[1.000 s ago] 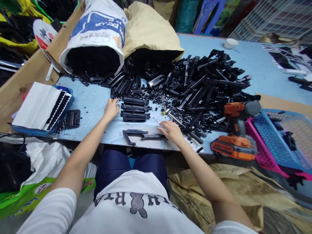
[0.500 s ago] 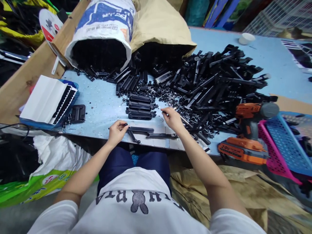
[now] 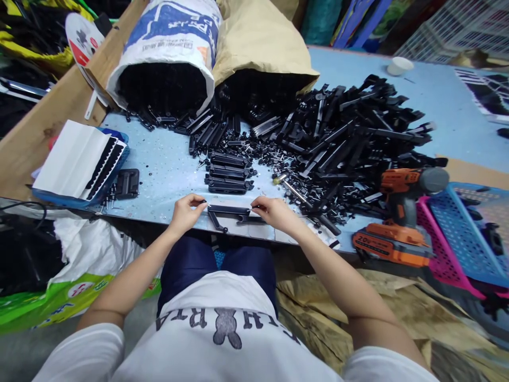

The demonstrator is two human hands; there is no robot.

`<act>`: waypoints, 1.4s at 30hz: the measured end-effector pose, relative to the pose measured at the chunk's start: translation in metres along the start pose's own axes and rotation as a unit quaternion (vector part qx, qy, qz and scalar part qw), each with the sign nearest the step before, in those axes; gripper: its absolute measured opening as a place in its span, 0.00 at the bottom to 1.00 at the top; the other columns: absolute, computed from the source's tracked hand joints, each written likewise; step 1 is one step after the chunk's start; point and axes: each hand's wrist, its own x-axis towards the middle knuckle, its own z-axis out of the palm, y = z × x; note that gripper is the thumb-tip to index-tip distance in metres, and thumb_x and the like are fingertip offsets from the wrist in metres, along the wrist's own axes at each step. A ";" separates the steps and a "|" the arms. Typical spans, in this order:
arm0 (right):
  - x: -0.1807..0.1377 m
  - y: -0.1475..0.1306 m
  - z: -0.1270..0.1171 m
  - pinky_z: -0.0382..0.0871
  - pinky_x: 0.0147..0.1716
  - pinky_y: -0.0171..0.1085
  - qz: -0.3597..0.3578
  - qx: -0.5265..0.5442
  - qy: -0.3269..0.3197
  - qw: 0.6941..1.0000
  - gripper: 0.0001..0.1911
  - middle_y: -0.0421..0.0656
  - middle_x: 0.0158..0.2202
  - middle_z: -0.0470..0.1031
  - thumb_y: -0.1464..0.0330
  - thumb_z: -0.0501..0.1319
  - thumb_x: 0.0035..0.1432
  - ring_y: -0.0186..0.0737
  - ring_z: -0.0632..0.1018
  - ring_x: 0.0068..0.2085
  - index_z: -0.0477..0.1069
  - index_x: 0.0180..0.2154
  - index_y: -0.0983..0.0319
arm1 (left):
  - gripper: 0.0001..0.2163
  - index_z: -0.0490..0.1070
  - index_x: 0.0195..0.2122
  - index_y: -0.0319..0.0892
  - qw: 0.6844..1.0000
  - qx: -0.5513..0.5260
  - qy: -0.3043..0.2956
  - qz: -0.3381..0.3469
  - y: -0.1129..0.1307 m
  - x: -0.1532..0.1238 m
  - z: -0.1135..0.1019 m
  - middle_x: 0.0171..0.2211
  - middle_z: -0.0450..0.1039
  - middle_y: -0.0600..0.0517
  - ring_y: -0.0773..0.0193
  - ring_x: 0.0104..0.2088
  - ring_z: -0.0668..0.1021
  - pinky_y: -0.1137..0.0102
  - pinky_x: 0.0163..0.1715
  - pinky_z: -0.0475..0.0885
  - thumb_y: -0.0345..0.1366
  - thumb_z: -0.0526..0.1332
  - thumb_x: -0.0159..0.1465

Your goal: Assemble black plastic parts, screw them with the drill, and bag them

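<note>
A jointed black plastic arm (image 3: 228,210) lies near the table's front edge, with a second bar angled off its left end. At that left end my left hand (image 3: 187,212) pinches with thumb and forefinger; a tiny dark piece shows at the fingertips, too small to name. My right hand (image 3: 275,213) is closed in a pinch at the arm's right end, and what it holds is hidden. Another dark strip (image 3: 243,218) runs under my right fingers. Just beyond lies a stack of similar folded black arms (image 3: 229,173).
Behind are heaped black parts (image 3: 350,127), loose screws (image 3: 278,158) and a hammer (image 3: 296,192). An orange cordless drill (image 3: 397,223) stands right, beside blue and pink baskets (image 3: 463,228). A blue tray (image 3: 85,199) holds papers at left. Two open sacks (image 3: 167,37) lie at the back.
My right hand has come down and left from beside the hammer to the right end of the black arm. My left hand has stayed at the left end, shifting slightly.
</note>
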 end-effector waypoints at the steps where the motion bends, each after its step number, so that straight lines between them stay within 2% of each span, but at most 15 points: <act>1: 0.001 -0.005 0.000 0.63 0.33 0.33 -0.005 -0.041 -0.012 0.999 0.06 0.43 0.32 0.76 0.72 0.57 0.57 0.38 0.76 0.33 0.71 0.36 0.61 | 0.07 0.71 0.30 0.38 1.000 0.011 -0.015 0.000 0.001 0.001 0.000 0.30 0.74 0.50 0.65 0.30 0.77 0.69 0.35 0.74 0.37 0.64 0.54; 6: 0.008 -0.025 0.003 0.59 0.30 0.34 -0.022 -0.201 -0.083 0.976 0.10 0.47 0.32 0.76 0.73 0.51 0.60 0.44 0.77 0.35 0.70 0.40 0.62 | 0.04 0.69 0.32 0.39 0.993 0.102 -0.044 0.034 0.008 0.002 0.003 0.31 0.73 0.51 0.65 0.31 0.76 0.69 0.36 0.72 0.33 0.61 0.56; 10: 0.013 -0.026 0.000 0.59 0.30 0.34 0.010 -0.187 -0.087 0.978 0.09 0.45 0.33 0.76 0.70 0.54 0.60 0.43 0.77 0.35 0.70 0.42 0.60 | 0.02 0.68 0.33 0.39 0.979 0.171 -0.083 0.075 0.018 0.003 0.005 0.32 0.71 0.51 0.64 0.33 0.75 0.70 0.36 0.71 0.29 0.60 0.57; 14: 0.010 -0.013 0.003 0.61 0.32 0.33 0.015 -0.085 -0.039 0.996 0.07 0.41 0.32 0.76 0.69 0.58 0.58 0.40 0.77 0.35 0.68 0.41 0.60 | 0.03 0.67 0.33 0.39 0.960 0.225 -0.131 0.104 0.022 0.006 0.005 0.34 0.71 0.50 0.63 0.34 0.74 0.69 0.36 0.70 0.28 0.59 0.58; 18: 0.001 0.002 0.018 0.65 0.33 0.33 -0.005 -0.005 0.021 1.000 0.05 0.41 0.33 0.76 0.68 0.58 0.58 0.38 0.77 0.34 0.67 0.39 0.60 | 0.04 0.66 0.36 0.38 0.960 0.245 -0.083 0.109 0.016 0.006 0.008 0.36 0.71 0.47 0.61 0.37 0.75 0.68 0.38 0.70 0.27 0.57 0.60; 23: -0.009 0.012 0.036 0.70 0.36 0.34 -0.081 0.032 0.116 0.989 0.08 0.42 0.37 0.77 0.66 0.55 0.61 0.37 0.78 0.35 0.69 0.41 0.60 | 0.04 0.67 0.36 0.40 0.949 0.237 -0.081 0.192 0.005 -0.005 0.014 0.36 0.72 0.48 0.63 0.38 0.75 0.69 0.39 0.70 0.29 0.54 0.63; 26: -0.011 0.014 0.042 0.71 0.39 0.34 -0.123 0.033 0.161 0.979 0.10 0.43 0.39 0.77 0.66 0.53 0.63 0.37 0.78 0.38 0.69 0.43 0.61 | 0.05 0.67 0.38 0.39 0.939 0.270 -0.048 0.207 0.005 -0.012 0.014 0.37 0.72 0.48 0.62 0.39 0.75 0.68 0.40 0.69 0.31 0.52 0.65; 30: -0.014 0.018 0.048 0.72 0.43 0.36 -0.171 0.027 0.199 0.965 0.11 0.44 0.42 0.76 0.67 0.52 0.64 0.37 0.77 0.43 0.68 0.46 0.61 | 0.08 0.67 0.41 0.38 0.905 0.349 -0.026 0.242 0.020 -0.019 0.026 0.44 0.71 0.43 0.54 0.50 0.71 0.58 0.51 0.61 0.36 0.55 0.64; 33: -0.019 0.025 0.054 0.71 0.46 0.38 -0.197 0.005 0.221 0.955 0.14 0.46 0.47 0.74 0.68 0.54 0.63 0.38 0.76 0.47 0.66 0.51 0.61 | 0.21 0.63 0.51 0.36 0.867 0.385 -0.106 0.299 0.034 -0.020 0.051 0.51 0.66 0.40 0.50 0.56 0.65 0.55 0.56 0.54 0.43 0.59 0.61; 36: -0.025 0.037 0.063 0.71 0.44 0.39 -0.212 -0.024 0.222 0.951 0.21 0.48 0.47 0.73 0.68 0.56 0.62 0.40 0.75 0.45 0.61 0.56 0.61 | 0.26 0.63 0.51 0.34 0.849 0.410 -0.209 0.260 0.039 -0.015 0.078 0.46 0.69 0.40 0.50 0.49 0.69 0.58 0.48 0.61 0.48 0.61 0.58; 39: -0.028 0.049 0.072 0.71 0.37 0.39 -0.207 -0.051 0.216 0.953 0.27 0.48 0.40 0.74 0.65 0.58 0.60 0.40 0.75 0.38 0.56 0.60 0.62 | 0.24 0.64 0.49 0.35 0.852 0.415 -0.245 0.207 0.034 -0.008 0.090 0.42 0.70 0.43 0.52 0.45 0.70 0.62 0.41 0.63 0.46 0.62 0.58; 42: -0.026 0.060 0.075 0.69 0.34 0.39 -0.225 -0.077 0.218 0.947 0.26 0.47 0.34 0.74 0.64 0.57 0.61 0.40 0.74 0.34 0.57 0.59 0.64 | 0.22 0.63 0.49 0.37 0.858 0.401 -0.241 0.211 0.029 -0.007 0.089 0.43 0.69 0.44 0.53 0.46 0.69 0.63 0.42 0.62 0.44 0.63 0.58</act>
